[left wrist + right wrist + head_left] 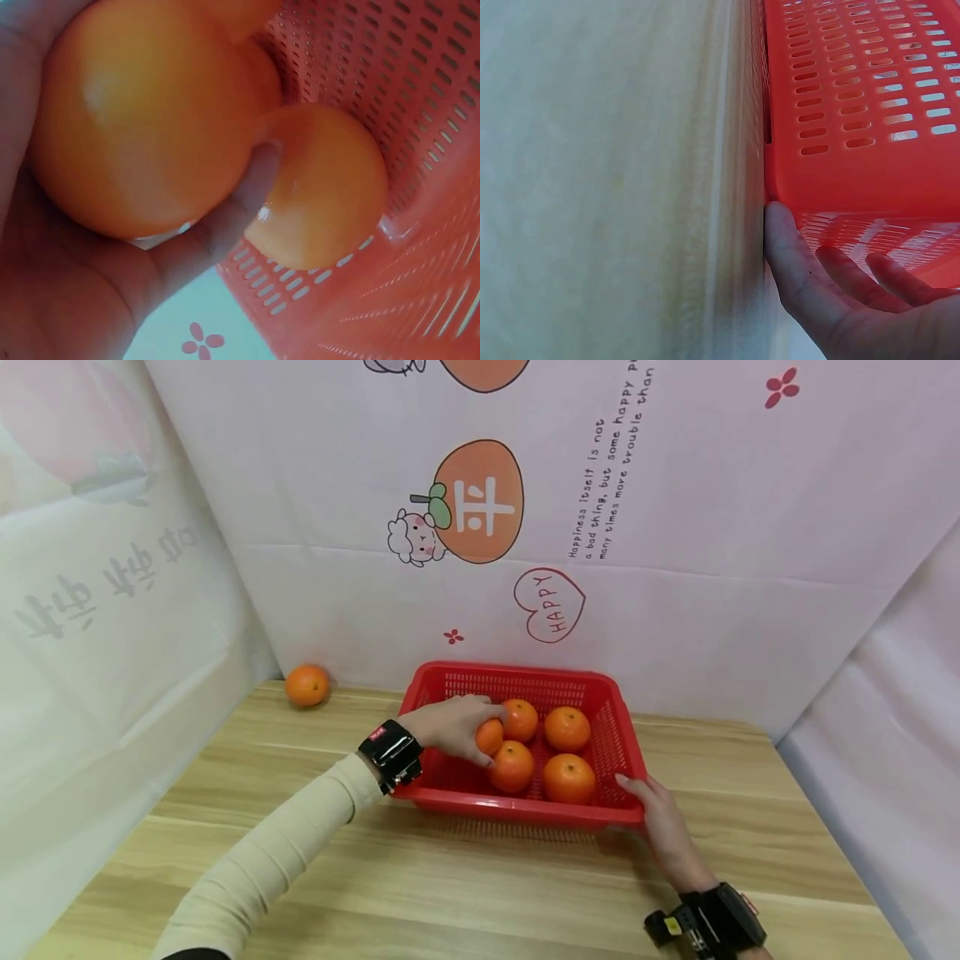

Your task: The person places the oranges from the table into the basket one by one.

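My left hand (457, 727) reaches over the left side of a red plastic basket (517, 810) and grips an orange (490, 737), thumb and fingers around it. In the left wrist view this orange (142, 120) fills the palm, and the thumb's tip touches or overlaps another orange (319, 187). Several more oranges sit in the basket, among them one at the front right (569, 778) and one behind it (567, 729). At the basket's front right corner my right hand (663, 827) holds the rim, thumb on top. Its other fingers (847, 277) lie against the basket's outside, low by the tabletop.
A single orange (307, 685) lies on the wooden table (360, 885) at the back left, near the printed white cloth (337, 602) behind it. White cloth also hangs on the left and right sides. Both wrists wear black camera bands.
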{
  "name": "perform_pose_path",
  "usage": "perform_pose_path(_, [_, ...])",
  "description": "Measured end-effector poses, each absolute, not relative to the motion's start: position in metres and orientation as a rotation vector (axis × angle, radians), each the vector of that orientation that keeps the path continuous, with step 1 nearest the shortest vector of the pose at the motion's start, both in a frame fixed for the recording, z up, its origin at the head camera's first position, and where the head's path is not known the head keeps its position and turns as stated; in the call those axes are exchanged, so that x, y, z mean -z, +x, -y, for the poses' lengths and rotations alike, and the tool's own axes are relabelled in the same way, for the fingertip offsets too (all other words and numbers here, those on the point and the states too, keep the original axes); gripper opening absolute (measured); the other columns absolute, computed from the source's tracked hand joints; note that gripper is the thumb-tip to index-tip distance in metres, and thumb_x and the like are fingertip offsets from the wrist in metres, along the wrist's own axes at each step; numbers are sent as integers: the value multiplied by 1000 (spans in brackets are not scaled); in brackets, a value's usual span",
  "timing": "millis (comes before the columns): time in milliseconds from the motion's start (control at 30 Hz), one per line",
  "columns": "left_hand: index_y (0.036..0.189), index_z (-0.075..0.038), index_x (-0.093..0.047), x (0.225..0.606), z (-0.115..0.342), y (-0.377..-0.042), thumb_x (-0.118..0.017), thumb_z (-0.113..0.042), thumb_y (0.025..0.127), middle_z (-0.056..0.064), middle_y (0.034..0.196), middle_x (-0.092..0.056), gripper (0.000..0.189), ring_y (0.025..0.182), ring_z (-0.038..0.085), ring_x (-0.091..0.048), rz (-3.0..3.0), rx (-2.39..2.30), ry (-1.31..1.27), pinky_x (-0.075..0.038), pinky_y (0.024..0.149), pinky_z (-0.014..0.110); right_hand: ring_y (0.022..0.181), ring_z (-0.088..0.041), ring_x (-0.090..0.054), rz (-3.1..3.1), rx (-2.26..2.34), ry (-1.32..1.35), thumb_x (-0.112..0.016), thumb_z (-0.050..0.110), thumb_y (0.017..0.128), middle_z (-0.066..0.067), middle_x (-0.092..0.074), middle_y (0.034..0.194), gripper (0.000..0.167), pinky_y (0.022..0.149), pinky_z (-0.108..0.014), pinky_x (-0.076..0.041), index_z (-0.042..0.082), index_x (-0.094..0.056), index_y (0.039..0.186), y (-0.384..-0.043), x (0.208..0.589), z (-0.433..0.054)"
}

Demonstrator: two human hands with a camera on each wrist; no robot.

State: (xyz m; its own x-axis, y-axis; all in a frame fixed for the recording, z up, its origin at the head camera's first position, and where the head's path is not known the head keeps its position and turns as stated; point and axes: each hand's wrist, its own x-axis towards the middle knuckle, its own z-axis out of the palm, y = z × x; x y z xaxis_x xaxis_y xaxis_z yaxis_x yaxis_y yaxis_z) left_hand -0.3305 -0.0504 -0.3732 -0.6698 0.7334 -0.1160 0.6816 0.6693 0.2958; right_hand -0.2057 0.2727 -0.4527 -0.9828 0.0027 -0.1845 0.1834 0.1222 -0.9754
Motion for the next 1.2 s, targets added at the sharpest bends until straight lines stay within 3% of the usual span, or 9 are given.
perform_pose_path(133, [137, -17, -61, 378, 52, -332, -85, -40, 86, 2, 122, -62, 61, 109, 16, -57, -2654, -296, 1137, -54, 91, 32, 110, -4, -67, -2256, 1964, 186, -39, 34, 113, -20, -45, 159, 60, 90, -19, -57, 9, -27, 166, -207, 454, -272])
perform_pose_path(367, [132, -17, -64, 376, 52, -331, -85, -41, 85, -1, 113, -65, 57, 106, 16, -56, -2641, -247, 1116, -51, 90, 32, 106, -2, -67, -2255, 1987, 196, -42, 32, 112, -11, -54, 149, 59, 89, -19, -57, 6, -31, 164, -207, 452, -272])
perform_pose_path(600, [125, -20, -66, 378, 53, -326, -88, -45, 83, -3, 105, -66, 54, 99, 14, -57, -2599, -174, 1027, -52, 86, 30, 110, -1, -66, -2245, 1981, 189, -40, 33, 113, -22, -42, 161, 60, 90, -17, -56, 7, -26, 166, -207, 451, -271])
perform_pose_path(900, [130, -18, -67, 385, 54, -322, -89, -44, 82, -5, 109, -66, 59, 100, 16, -59, -2551, -134, 947, -52, 91, 34, 109, -2, -67, -2233, 1982, 216, -42, 31, 113, -20, -47, 157, 60, 88, -19, -57, 5, -28, 165, -206, 454, -271])
perform_pose_path(1200, [136, -17, -64, 384, 53, -320, -85, -39, 85, -2, 114, -65, 60, 105, 16, -58, -2514, -59, 827, -52, 100, 36, 111, -1, -66, -2236, 1978, 184, -40, 33, 113, -24, -39, 164, 62, 90, -17, -56, 7, -23, 167, -205, 451, -271])
